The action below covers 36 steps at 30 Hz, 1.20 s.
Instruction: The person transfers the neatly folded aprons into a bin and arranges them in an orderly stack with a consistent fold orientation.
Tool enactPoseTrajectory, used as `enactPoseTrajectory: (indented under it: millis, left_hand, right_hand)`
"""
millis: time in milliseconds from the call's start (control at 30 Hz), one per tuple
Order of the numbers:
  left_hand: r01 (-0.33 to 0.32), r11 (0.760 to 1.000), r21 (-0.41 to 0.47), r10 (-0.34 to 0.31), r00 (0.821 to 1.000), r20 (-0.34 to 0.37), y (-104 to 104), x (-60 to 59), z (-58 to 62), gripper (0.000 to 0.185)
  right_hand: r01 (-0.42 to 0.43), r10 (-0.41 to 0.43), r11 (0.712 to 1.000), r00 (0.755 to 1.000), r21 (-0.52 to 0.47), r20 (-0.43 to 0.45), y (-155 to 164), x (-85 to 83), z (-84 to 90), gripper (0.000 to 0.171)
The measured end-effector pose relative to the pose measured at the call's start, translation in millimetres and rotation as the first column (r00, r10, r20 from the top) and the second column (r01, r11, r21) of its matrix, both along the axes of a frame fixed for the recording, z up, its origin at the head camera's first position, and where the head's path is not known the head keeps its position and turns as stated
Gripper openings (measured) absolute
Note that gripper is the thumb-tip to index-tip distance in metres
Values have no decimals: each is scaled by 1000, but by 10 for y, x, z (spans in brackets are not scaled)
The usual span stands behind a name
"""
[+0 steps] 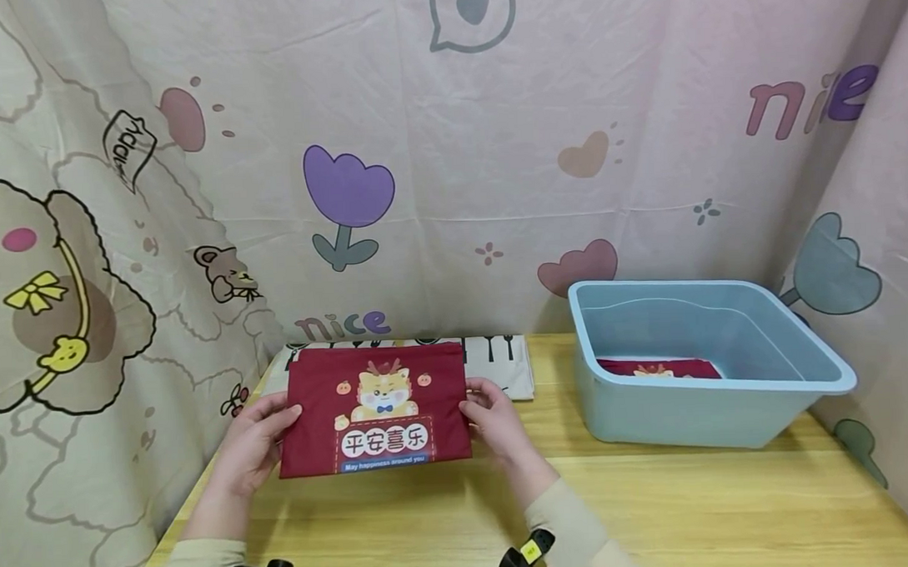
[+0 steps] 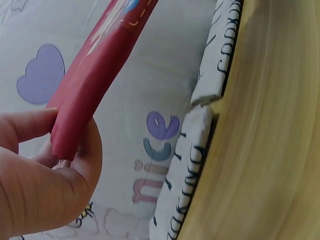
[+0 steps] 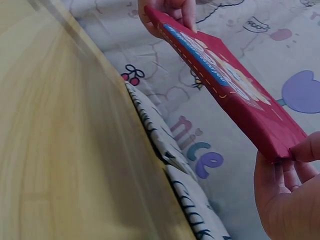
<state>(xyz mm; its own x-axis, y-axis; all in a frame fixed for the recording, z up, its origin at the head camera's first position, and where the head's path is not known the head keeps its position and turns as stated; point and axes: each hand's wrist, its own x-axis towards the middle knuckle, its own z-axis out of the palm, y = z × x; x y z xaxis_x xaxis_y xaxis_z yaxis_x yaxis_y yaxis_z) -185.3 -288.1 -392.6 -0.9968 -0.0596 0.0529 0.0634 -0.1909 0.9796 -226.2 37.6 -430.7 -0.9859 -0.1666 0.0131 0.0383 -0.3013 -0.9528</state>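
Above the wooden table (image 1: 672,501), at 9 o'clock from the blue tub (image 1: 676,413), the folded maroon cloth (image 1: 383,409) looks light and soft, best pinched through every layer at its 9 and 3 o'clock edges, where the left hand (image 1: 253,445) and right hand (image 1: 498,421) grip it.

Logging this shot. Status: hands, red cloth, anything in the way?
Left hand and right hand grip opposite ends of red cloth. Folded, held off the table. No obstruction seen; white cloths behind, bin to the right.
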Motion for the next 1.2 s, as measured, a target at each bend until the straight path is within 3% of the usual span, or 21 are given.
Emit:
enactPoseTrajectory:
  millis: [467, 867, 1200]
  left_hand:
    - [7, 1000, 27, -6, 1000, -25, 430, -88, 118, 23]
    - [-6, 997, 77, 7, 1000, -22, 717, -126, 158, 29]
    - [7, 999, 52, -6, 1000, -18, 897, -140, 235, 24]
  right_hand:
    - [107, -106, 993, 994, 48, -33, 397, 16, 215, 31]
    - [143, -137, 987, 988, 78, -72, 689, 59, 311, 32]
    - [168, -155, 981, 980, 100, -126, 906, 102, 442, 30]
